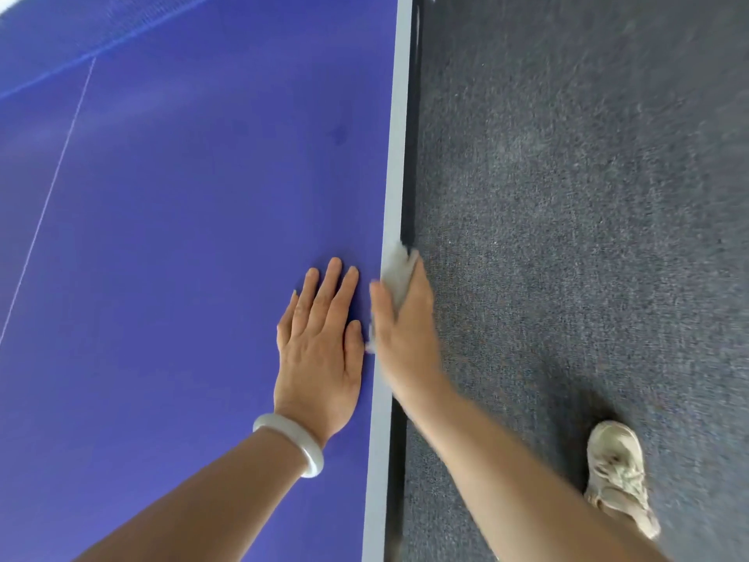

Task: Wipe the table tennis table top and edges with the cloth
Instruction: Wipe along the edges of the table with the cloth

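Cloth (399,273): pale, whitish, bunched up. It lies on the grey edge band (395,156) along the right side of the table tennis table (182,237), toward the near half of the view. One tuft pokes out on the far side of the hand and a small scrap shows beside the base of the thumb. The outline is blurred.

Right hand (405,330): clamped over the cloth at the table's rim, thumb laid along the top of the band, fingers folded down over the outer side, cloth gripped between them. The fingertips cannot be made out. The forearm comes in from the near right.

Left hand (320,350): palm down on the blue top just left of the edge band, beside the right hand, fingers straight and lightly spread, resting flat and holding nothing.

Bangle (294,444): pale, smooth ring on the left wrist.

Table top: blue, with a thin white centre line (52,188) running from near left to far. The net (81,34) crosses the far left corner, blurred.

Carpet (567,196): dark grey-blue, covering the floor to the right of the table.

Shoe (618,476): light-coloured laced trainer on the carpet at near right, well apart from the table
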Motion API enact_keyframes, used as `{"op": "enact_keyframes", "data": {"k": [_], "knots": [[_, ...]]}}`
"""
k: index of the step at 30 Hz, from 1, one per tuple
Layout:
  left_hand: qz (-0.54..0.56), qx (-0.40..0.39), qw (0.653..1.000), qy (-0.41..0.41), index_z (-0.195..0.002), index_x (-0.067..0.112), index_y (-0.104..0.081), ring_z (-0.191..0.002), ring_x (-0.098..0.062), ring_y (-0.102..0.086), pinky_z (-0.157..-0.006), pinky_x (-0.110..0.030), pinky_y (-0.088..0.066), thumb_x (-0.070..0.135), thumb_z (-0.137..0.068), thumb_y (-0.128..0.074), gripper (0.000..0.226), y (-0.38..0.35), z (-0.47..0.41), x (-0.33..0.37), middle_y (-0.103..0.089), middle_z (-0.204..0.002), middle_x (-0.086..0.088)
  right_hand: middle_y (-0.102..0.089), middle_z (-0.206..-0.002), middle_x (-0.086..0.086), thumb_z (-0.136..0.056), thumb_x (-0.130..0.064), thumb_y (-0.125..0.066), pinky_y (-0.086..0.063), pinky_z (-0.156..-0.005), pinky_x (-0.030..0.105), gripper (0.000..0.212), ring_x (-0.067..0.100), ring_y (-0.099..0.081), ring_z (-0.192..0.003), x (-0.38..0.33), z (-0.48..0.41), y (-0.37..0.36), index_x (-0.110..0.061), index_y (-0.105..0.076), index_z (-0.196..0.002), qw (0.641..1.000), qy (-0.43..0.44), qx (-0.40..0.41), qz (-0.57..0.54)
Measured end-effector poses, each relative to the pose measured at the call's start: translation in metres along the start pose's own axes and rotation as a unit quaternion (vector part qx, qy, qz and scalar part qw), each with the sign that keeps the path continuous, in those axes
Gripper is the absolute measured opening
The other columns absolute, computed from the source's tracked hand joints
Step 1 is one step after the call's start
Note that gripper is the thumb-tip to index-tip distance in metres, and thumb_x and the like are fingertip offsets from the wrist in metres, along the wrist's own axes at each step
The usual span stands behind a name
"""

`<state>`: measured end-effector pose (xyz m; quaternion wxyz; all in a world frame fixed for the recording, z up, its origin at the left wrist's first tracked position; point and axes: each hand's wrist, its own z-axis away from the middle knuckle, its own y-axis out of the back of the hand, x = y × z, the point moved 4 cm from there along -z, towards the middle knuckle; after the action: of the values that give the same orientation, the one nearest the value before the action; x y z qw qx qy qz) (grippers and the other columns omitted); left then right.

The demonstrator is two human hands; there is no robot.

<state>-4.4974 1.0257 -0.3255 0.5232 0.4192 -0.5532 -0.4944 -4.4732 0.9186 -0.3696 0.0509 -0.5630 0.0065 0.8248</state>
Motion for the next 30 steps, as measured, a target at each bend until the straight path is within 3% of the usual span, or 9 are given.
{"op": "enact_keyframes", "data": {"k": [3, 5, 8, 12, 15, 19, 23, 26, 30], "knots": [[0.000, 0.002, 1.000, -0.001, -0.155, 0.025, -0.028, -0.153, -0.011, -0.006, -0.122, -0.040, -0.012, 0.031, -0.102, -0.024, 0.054, 0.000, 0.000, -0.001, -0.018, -0.164, 0.008, -0.033, -0.156, 0.012, -0.095, -0.043, -0.047, -0.028, -0.120, 0.041, 0.074, 0.021, -0.032, -0.145, 0.016, 0.030, -0.002, -0.005, -0.024, -0.154, 0.999, -0.019, -0.025, -0.010], [0.001, 0.003, 1.000, -0.004, -0.155, 0.024, -0.028, -0.153, -0.011, -0.007, -0.122, -0.041, -0.013, 0.031, -0.102, -0.024, 0.054, 0.000, 0.001, 0.000, -0.019, -0.164, 0.007, -0.046, -0.141, 0.023, -0.099, -0.038, -0.048, -0.042, -0.106, 0.053, 0.060, 0.035, -0.051, -0.127, 0.005, 0.000, -0.001, 0.000, -0.035, -0.144, 0.998, -0.043, -0.031, -0.028], [0.001, 0.009, 1.000, -0.003, -0.155, 0.023, -0.030, -0.152, -0.013, -0.010, -0.122, -0.042, -0.015, 0.031, -0.102, -0.024, 0.054, 0.002, 0.000, 0.001, -0.021, -0.163, 0.006, -0.053, -0.131, 0.029, -0.101, -0.036, -0.049, -0.053, -0.089, 0.056, 0.040, 0.042, -0.060, -0.104, -0.028, -0.079, 0.001, -0.001, -0.045, -0.120, 0.996, -0.078, -0.020, -0.048], [-0.003, 0.001, 1.000, 0.012, -0.153, 0.020, -0.033, -0.151, -0.019, -0.017, -0.121, -0.044, -0.018, 0.031, -0.100, -0.023, 0.055, 0.003, -0.001, 0.005, -0.024, -0.162, 0.003, -0.050, -0.134, 0.033, -0.102, -0.039, -0.048, -0.053, -0.089, 0.055, 0.032, 0.036, -0.056, -0.090, -0.051, -0.133, 0.007, -0.011, -0.044, -0.117, 0.997, -0.064, -0.043, -0.021], [-0.021, -0.018, 1.000, 0.014, -0.150, 0.016, -0.040, -0.146, -0.026, -0.029, -0.116, -0.046, -0.028, 0.031, -0.098, -0.025, 0.056, 0.009, 0.000, 0.009, -0.033, -0.158, -0.001, -0.048, -0.136, 0.027, -0.101, -0.039, -0.049, -0.053, -0.091, 0.054, 0.054, 0.034, -0.058, -0.097, -0.050, -0.128, 0.009, 0.002, -0.040, -0.135, 0.996, -0.075, -0.052, -0.006], [0.020, -0.004, 1.000, -0.003, -0.126, 0.013, -0.059, -0.113, -0.023, -0.048, -0.101, -0.042, -0.042, 0.022, -0.094, -0.039, 0.039, 0.025, -0.039, 0.005, -0.052, -0.133, 0.001, -0.041, -0.131, 0.020, -0.102, -0.040, -0.047, -0.052, -0.090, 0.055, 0.053, 0.040, -0.059, -0.108, -0.053, -0.128, 0.009, -0.002, -0.037, -0.137, 0.998, -0.051, -0.042, 0.009], [0.048, 0.017, 0.999, 0.004, -0.136, 0.009, -0.054, -0.135, -0.025, -0.041, -0.113, -0.041, -0.032, 0.007, -0.100, -0.045, 0.038, 0.028, -0.118, 0.011, -0.043, -0.150, -0.004, -0.037, -0.134, 0.019, -0.102, -0.044, -0.043, -0.050, -0.093, 0.054, 0.058, 0.042, -0.058, -0.110, -0.049, -0.126, 0.009, -0.005, -0.032, -0.144, 0.997, -0.057, -0.033, 0.030], [0.044, 0.025, 0.997, 0.067, -0.152, 0.014, -0.034, -0.150, -0.017, -0.017, -0.120, -0.040, -0.016, 0.017, -0.105, -0.037, 0.047, 0.018, -0.179, 0.014, -0.022, -0.163, 0.000, -0.036, -0.139, 0.018, -0.102, -0.044, -0.043, -0.046, -0.100, 0.050, 0.062, 0.038, -0.053, -0.119, -0.047, -0.124, 0.006, -0.006, -0.028, -0.149, 0.998, -0.048, -0.028, 0.019], [0.041, 0.053, 0.990, 0.121, -0.156, 0.021, -0.024, -0.152, -0.010, -0.007, -0.124, -0.033, -0.006, 0.025, -0.106, -0.028, 0.050, 0.005, -0.206, 0.012, -0.016, -0.165, 0.006, -0.021, -0.161, 0.008, -0.104, -0.040, -0.038, -0.023, -0.120, 0.032, 0.066, 0.021, -0.023, -0.148, -0.048, -0.120, 0.009, -0.009, -0.015, -0.158, 0.997, 0.022, 0.013, 0.070]]}}
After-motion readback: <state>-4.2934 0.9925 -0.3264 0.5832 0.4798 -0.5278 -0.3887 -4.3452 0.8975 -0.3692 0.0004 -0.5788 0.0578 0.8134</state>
